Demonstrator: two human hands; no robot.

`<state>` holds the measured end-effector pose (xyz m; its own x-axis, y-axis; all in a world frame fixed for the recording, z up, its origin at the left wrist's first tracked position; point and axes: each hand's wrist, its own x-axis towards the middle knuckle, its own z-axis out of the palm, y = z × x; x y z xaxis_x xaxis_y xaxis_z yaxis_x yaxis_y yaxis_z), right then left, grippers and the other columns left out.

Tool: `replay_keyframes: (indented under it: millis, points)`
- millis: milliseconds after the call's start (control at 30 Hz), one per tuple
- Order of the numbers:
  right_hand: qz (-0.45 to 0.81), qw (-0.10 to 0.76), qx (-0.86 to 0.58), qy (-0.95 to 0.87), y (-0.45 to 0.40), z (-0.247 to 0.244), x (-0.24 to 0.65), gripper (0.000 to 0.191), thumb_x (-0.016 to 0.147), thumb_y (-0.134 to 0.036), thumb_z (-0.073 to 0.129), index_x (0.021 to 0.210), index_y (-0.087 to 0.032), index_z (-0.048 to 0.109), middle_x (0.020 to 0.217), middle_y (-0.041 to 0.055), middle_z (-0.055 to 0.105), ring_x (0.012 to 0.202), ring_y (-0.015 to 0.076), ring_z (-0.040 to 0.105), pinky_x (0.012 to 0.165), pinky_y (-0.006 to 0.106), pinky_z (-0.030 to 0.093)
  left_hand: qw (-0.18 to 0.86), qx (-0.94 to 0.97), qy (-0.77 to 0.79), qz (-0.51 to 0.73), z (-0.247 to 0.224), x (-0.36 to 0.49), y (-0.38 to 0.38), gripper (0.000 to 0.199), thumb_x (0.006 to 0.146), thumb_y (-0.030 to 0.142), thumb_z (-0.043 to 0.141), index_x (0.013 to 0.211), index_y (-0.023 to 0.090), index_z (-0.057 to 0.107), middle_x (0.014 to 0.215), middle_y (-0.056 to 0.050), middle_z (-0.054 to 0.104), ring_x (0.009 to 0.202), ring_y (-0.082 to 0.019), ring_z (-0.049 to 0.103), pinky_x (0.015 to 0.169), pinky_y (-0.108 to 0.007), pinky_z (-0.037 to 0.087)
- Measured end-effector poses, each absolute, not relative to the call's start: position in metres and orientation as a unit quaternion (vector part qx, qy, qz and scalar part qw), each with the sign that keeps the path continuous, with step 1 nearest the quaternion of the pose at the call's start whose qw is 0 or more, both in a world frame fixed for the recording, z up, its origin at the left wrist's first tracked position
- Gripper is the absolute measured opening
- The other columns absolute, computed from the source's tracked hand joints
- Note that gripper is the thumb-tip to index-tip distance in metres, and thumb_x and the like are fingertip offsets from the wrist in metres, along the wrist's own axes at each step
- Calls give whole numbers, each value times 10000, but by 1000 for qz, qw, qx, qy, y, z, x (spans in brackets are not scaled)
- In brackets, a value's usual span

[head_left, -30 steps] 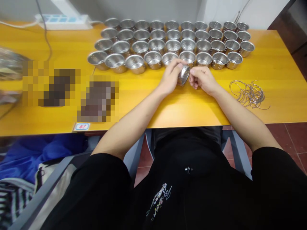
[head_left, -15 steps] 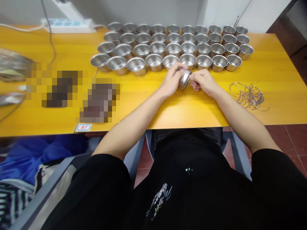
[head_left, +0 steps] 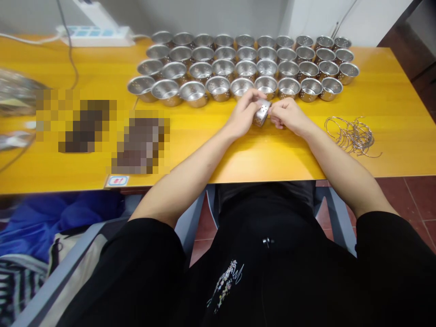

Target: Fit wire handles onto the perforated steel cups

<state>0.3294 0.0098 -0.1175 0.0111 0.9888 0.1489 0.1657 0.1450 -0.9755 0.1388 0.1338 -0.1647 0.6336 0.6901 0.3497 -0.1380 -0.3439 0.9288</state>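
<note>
A small perforated metal cup is tipped on its side just over the table, in front of the nearest row of cups. My left hand is closed round it from the left, thumb lying on the holed wall. On the other side, the curled fingers of my right hand pinch at the cup's right edge. Whether a thin wire is also between those fingertips is too small to tell. Right of my right forearm lies a tangled heap of thin wire rings.
Several rows of similar metal cups stand upright along the back of the yellow table. A white power strip sits at the back left. Two blurred-out dark items and a small label are at the left.
The cup has turned a little between my hands, so that more of its holed side faces me. Both hands stay in almost the same place.
</note>
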Motion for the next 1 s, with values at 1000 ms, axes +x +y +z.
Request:
replay_keyframes:
  millis: [1000]
  points:
    - [407, 493, -483, -598, 10, -118, 335, 748, 1095, -624, 926, 585, -264, 513, 548, -33, 472, 482, 92, 444, 456, 222, 368, 557, 715, 200, 372, -155, 138, 123, 371, 1202, 639, 846, 1275, 278, 802, 1244, -86, 778, 1262, -315, 761, 1264, -451, 606]
